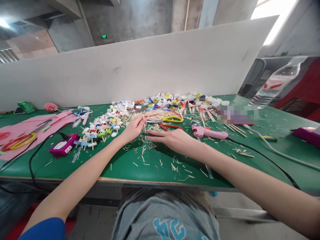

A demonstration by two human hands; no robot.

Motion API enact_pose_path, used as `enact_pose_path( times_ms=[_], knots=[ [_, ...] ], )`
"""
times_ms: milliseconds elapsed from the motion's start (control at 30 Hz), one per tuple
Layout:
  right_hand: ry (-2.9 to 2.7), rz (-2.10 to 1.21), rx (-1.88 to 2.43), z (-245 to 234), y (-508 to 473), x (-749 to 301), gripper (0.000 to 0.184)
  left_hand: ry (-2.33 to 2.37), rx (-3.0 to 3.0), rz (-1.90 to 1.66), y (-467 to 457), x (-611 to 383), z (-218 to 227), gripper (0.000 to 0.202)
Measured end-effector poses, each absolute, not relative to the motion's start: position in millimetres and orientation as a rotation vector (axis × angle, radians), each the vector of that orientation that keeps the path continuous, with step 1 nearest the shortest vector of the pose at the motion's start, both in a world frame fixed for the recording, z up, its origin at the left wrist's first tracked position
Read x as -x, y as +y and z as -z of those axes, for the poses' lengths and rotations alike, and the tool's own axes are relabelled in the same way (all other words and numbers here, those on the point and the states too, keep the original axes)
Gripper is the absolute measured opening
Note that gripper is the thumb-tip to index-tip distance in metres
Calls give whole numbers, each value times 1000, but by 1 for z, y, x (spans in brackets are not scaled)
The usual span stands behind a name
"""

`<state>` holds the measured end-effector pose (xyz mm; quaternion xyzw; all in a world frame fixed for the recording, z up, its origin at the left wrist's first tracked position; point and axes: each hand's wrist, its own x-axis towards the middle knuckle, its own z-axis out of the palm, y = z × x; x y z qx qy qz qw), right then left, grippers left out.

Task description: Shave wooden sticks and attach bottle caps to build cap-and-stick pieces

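Note:
My left hand (135, 128) pinches a thin wooden stick (145, 128), held upright over the green table. My right hand (172, 138) is close beside it, fingers stretched toward the stick around a slim dark tool (153, 133) whose kind I cannot make out. Just beyond the hands lie scissors with yellow handles (172, 119) and a red-handled tool (171, 127). Behind these spreads a heap of wooden sticks and shavings (160, 115). A pink glue gun (210, 132) rests to the right of my right hand.
Many bottle caps (110, 120) are piled left and along the white partition (130, 73). A purple device (64, 145) with a black cord stands left, near pink sheets (35, 128). A water bottle (278, 81) stands at right. Cords cross the green tabletop (120, 166), strewn with shavings.

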<state>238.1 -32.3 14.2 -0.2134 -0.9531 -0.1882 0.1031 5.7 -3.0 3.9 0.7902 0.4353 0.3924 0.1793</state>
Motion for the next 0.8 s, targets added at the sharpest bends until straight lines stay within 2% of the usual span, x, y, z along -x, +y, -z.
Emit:
enact_pose_path(
  times_ms=[333, 533, 800],
  knots=[
    [-2844, 617, 603, -13, -33, -238, 73, 1225, -2245, -1111, -5, -6, -5, 28],
    [-2798, 467, 697, -11, -37, -235, 47, 1218, -2246, -1118, -3, -6, -4, 28],
    [-2847, 500, 658, -13, -38, -239, 74, 1229, -2241, -1112, -5, -6, -6, 28]
  ],
)
